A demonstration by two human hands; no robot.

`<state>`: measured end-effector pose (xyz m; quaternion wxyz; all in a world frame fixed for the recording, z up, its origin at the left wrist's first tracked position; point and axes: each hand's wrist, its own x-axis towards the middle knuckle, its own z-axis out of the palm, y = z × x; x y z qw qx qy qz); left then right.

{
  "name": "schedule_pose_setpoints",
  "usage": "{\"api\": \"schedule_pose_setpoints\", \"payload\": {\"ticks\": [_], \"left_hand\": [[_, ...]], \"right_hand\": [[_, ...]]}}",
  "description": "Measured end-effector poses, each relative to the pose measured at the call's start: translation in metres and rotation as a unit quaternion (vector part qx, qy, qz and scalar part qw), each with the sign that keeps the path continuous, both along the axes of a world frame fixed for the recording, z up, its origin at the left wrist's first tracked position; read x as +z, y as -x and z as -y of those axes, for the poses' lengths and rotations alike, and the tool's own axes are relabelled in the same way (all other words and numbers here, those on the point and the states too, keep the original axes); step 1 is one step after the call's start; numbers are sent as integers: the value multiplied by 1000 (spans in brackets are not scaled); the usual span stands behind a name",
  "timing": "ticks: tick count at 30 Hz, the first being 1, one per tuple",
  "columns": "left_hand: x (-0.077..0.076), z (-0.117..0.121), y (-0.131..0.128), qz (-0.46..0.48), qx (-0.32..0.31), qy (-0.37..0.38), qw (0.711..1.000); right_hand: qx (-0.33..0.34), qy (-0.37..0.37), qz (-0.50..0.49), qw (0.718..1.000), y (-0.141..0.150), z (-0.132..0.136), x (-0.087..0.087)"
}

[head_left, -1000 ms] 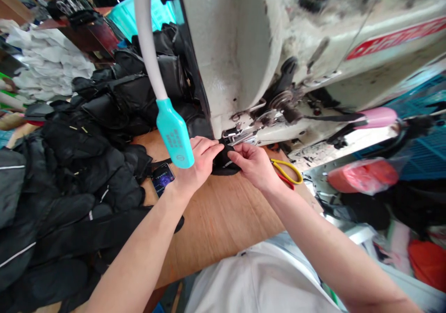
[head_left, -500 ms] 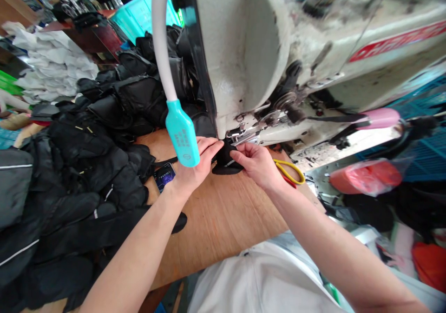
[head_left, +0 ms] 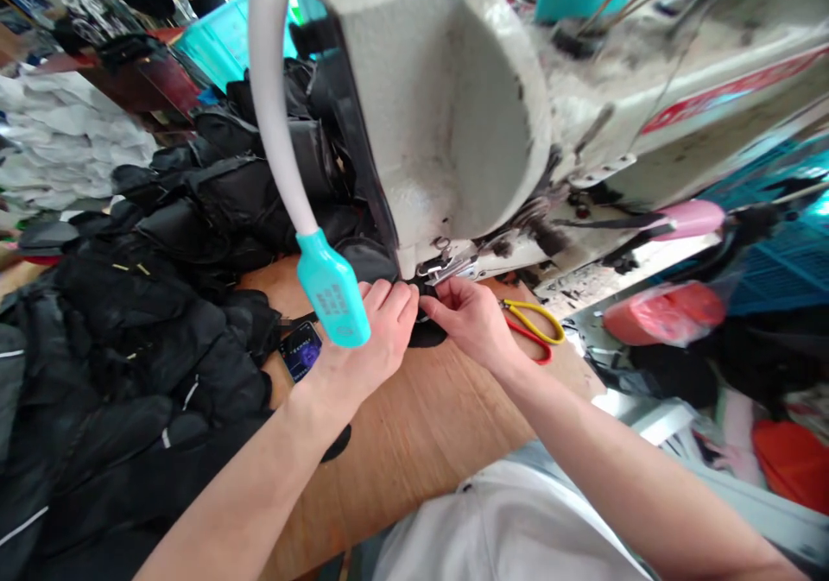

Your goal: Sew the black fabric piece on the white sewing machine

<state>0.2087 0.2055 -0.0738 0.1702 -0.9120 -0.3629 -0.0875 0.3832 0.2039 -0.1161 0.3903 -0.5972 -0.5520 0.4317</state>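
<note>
A small black fabric piece [head_left: 427, 332] lies on the wooden table [head_left: 414, 426] under the presser foot [head_left: 446, 268] of a white sewing machine [head_left: 466, 115]. My left hand [head_left: 376, 335] grips its left side with the fingers curled. My right hand [head_left: 470, 322] pinches its right edge just below the foot. Both hands almost touch each other. Most of the fabric is hidden by my fingers.
A teal lamp head [head_left: 332, 289] on a white gooseneck hangs over my left wrist. Black fabric goods [head_left: 148, 305] are heaped on the left, with a phone [head_left: 301, 350] beside them. Yellow-and-red scissors [head_left: 534, 326] lie right of my right hand. A pink handle [head_left: 692, 216] sticks out further right.
My view has tilted down and closer. Both hands have stayed on the black piece, with the left fingers curling tighter against the right hand.
</note>
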Motion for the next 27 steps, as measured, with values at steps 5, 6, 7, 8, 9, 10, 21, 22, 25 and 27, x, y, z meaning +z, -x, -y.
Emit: {"api": "schedule_pose_setpoints", "payload": {"ticks": [5,6,7,8,9,10,21,22,25,27], "left_hand": [[-2,23,-33,36,105,10,994],[-4,27,-39,52,129,18,990],[-6,30,-46,71,151,27,986],[-9,33,-51,92,169,36,981],[-12,35,-57,115,186,46,975],[-15,37,-61,139,199,53,969],[-15,32,-84,275,311,80,906],[-14,32,-85,279,323,88,900],[-16,35,-85,300,328,89,891],[-23,40,-85,307,320,76,893]], "right_hand": [[13,-18,-28,999,-2,5,-3],[18,-17,-35,999,-2,6,-4],[22,-15,-41,999,-3,8,-4],[28,-14,-46,998,-4,10,-4],[35,-15,-52,998,-5,11,-4],[44,-16,-59,997,-6,12,-4],[88,-7,-199,976,-11,5,-3],[87,-7,-207,974,-11,4,-4],[92,-1,-225,970,-12,2,-7],[90,0,-228,970,-12,3,-10]]}}
